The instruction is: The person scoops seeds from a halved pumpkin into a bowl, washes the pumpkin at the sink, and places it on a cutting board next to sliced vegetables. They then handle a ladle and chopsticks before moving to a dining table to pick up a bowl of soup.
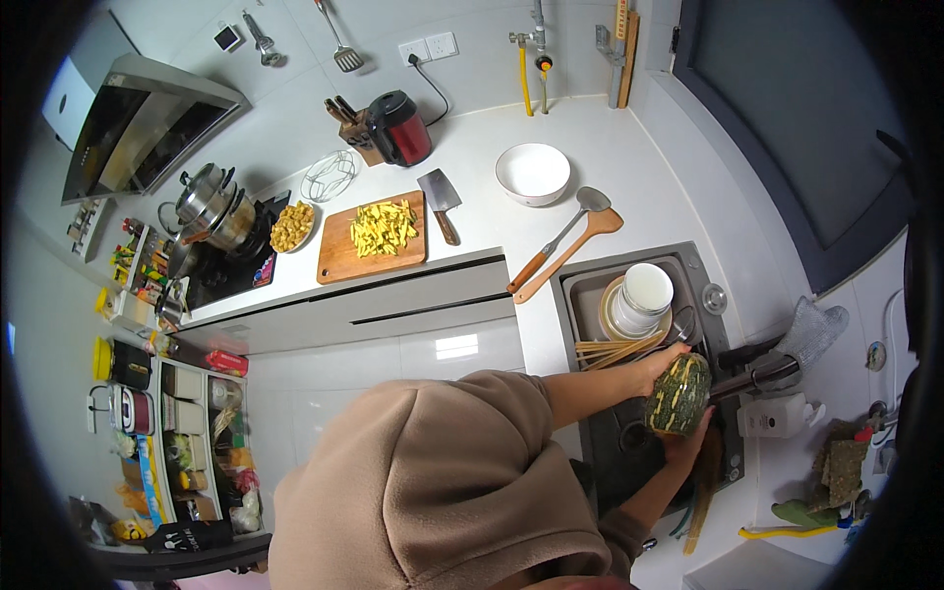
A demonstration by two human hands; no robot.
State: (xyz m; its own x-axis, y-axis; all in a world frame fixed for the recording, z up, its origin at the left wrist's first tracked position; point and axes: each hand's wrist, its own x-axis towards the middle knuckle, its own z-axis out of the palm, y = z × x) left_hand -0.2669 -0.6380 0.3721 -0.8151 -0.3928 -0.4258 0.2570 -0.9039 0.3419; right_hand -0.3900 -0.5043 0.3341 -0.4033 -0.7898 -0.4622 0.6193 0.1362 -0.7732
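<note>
Over the sink, a green pumpkin with yellow streaks [678, 394] is held between both hands, close to the dark faucet [752, 377]. My left hand [662, 364] grips its upper side in the picture, and my right hand [687, 445] supports it from the lower side. The pumpkin hides part of each hand's fingers. Below it lies the dark sink basin [619, 472]. Beside my left hand, the other basin holds stacked white bowls [643, 295] and several wooden chopsticks [612, 350]. Whether water is running cannot be made out.
Along the counter are a metal spatula [564, 232], a wooden spatula [575, 254], a white bowl [532, 175], a cleaver [442, 199] and a cutting board [332, 243] bearing yellow-green strips [383, 228]. A soap bottle [774, 417] stands behind the sink. Steamer pots [214, 210] sit on the stove.
</note>
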